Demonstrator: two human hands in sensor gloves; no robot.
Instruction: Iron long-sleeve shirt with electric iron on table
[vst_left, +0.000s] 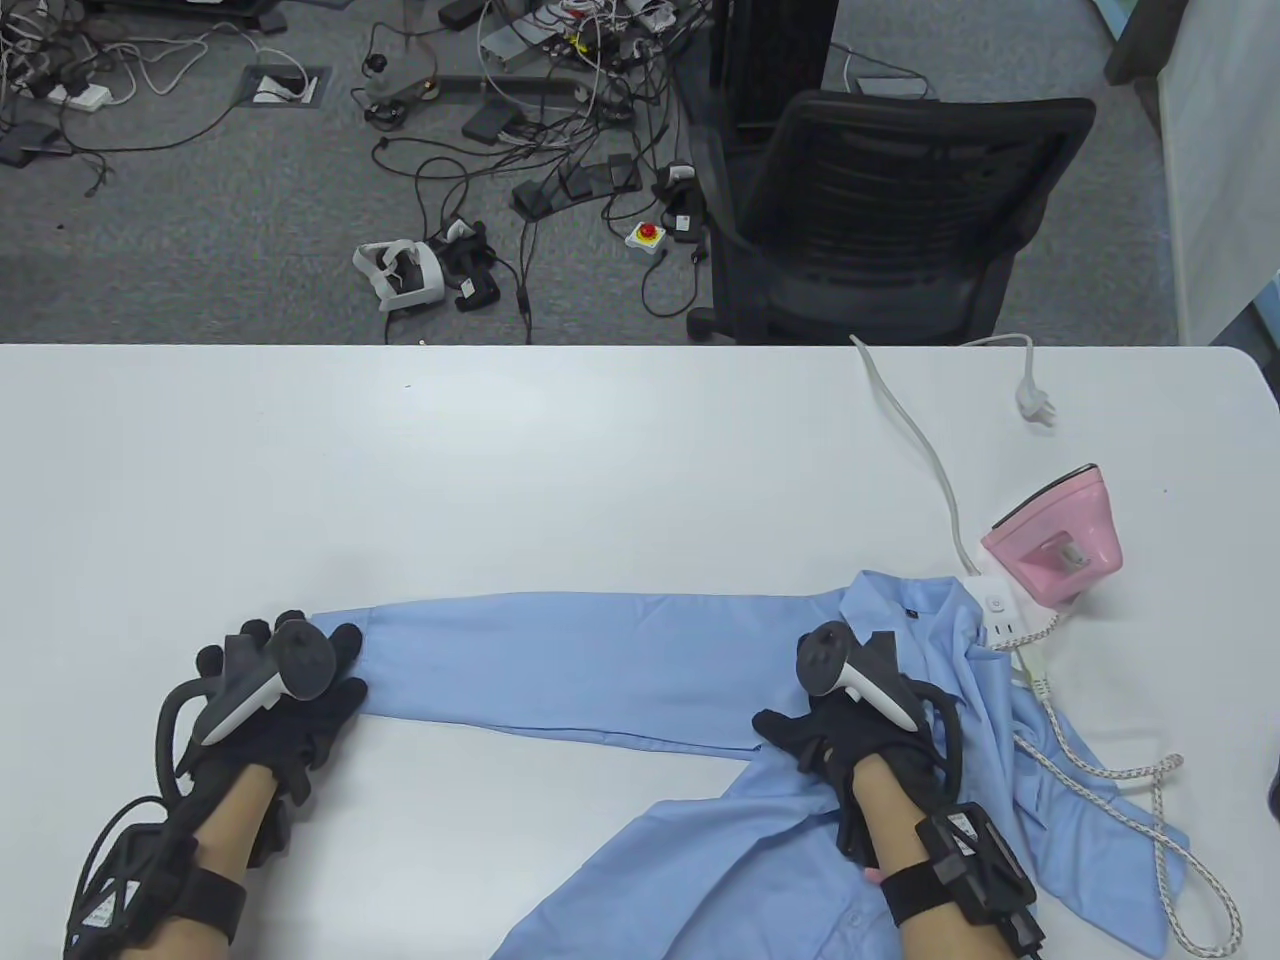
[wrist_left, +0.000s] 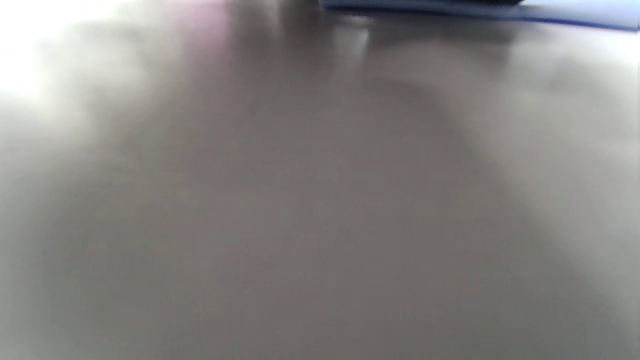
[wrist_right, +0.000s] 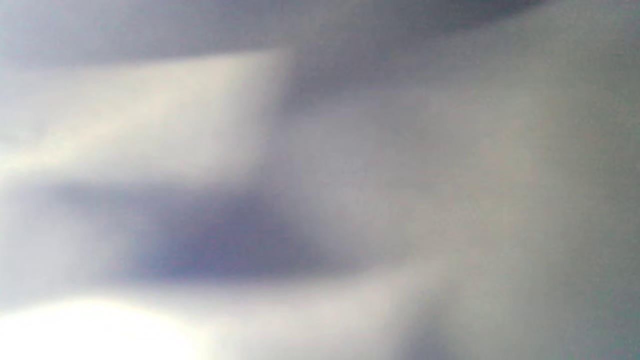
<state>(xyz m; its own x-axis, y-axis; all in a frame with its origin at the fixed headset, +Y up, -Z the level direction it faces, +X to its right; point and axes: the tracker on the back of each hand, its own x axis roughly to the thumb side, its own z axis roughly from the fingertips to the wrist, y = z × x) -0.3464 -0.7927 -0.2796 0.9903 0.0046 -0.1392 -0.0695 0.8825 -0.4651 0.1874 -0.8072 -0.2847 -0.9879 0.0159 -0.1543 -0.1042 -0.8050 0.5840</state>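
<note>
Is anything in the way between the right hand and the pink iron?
Yes. From the right hand, the shirt's bunched collar and a white power strip lie before the iron. The hand could pass above them.

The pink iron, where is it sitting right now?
In the table view the pink iron stands on the table's right side, just beyond the blue shirt's collar and beside a white power strip, untouched by either hand.

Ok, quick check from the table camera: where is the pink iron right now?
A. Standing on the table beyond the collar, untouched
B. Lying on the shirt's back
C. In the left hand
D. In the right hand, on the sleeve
A: the pink iron stands on the table past the shirt collar, while the left hand rests at the sleeve cuff and the right hand rests on the shoulder area.
</note>
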